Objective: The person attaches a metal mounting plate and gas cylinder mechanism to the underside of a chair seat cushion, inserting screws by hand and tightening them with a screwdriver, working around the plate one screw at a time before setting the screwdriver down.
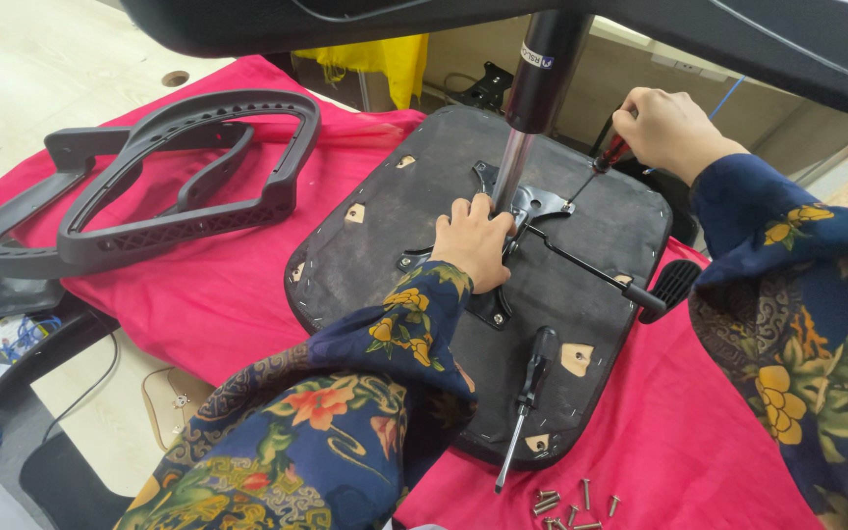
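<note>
We find open seat underside (pixel 385 226) left of our left hand (pixel 473 250). The upright gas cylinder (pixel 527 128) and lever (pixel 591 265) block the middle; a spare screwdriver (pixel 527 393) and loose screws (pixel 566 505) clutter the near edge.

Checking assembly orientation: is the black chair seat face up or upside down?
Upside down: the black chair seat shows its stapled underside, with the black metal mechanism plate and gas cylinder on top.
</note>
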